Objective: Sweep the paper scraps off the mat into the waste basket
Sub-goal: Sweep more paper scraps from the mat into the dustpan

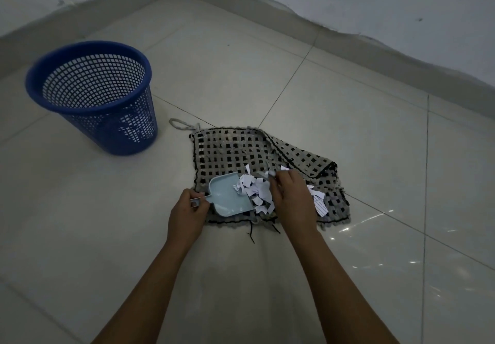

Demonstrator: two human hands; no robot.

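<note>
A grey and black checked mat lies on the tiled floor, its far right corner folded over. Several white paper scraps are heaped on its near part. My left hand grips the handle of a small light-blue dustpan, whose mouth faces the scraps. My right hand is over the scraps with its fingers curled round a small brush, mostly hidden by the hand. A few more scraps lie to the right of that hand. The blue mesh waste basket stands upright at the far left.
The pale tiled floor runs to a raised skirting along the white walls at the back. A cord loop sticks out from the mat's far left corner. Loose black threads hang from the mat's near edge.
</note>
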